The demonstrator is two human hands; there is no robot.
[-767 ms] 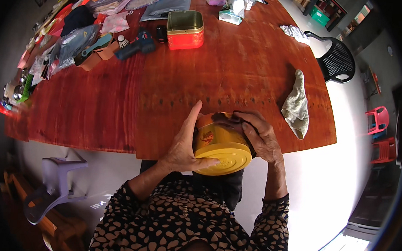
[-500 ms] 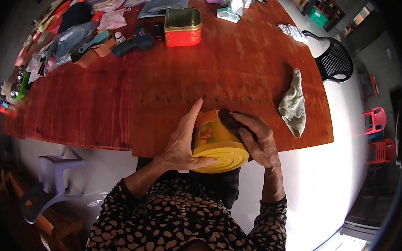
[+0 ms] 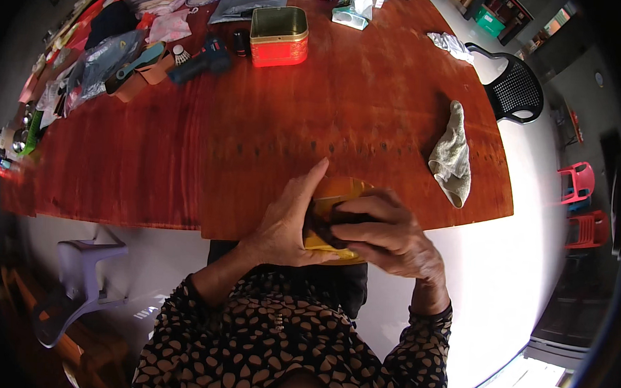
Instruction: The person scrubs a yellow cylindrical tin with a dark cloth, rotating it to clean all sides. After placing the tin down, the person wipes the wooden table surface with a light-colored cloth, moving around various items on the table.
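Note:
A yellow round tub (image 3: 345,187) is held at the table's near edge, in front of my body. My left hand (image 3: 281,220) grips its left side, with the thumb low near the base end and the fingers stretched up along the wall. Against the tub's side, my right hand (image 3: 395,236) presses a dark brown cloth or pad (image 3: 320,219); its exact kind is hard to make out. Both hands hide much of the tub, its lidded end included. To the right lies a crumpled pale greenish cloth (image 3: 452,158).
An open red tin (image 3: 278,52) stands farther back, beside a small black cylinder (image 3: 241,43) and a cordless drill (image 3: 204,59). Brown trays (image 3: 129,83), a shuttlecock (image 3: 181,54) and bagged items crowd the far left. A black chair (image 3: 515,88) stands beyond the right edge.
My right hand has moved left and down across the tub with the dark cloth or pad. The tub has tilted, so its yellow lid is now mostly out of sight.

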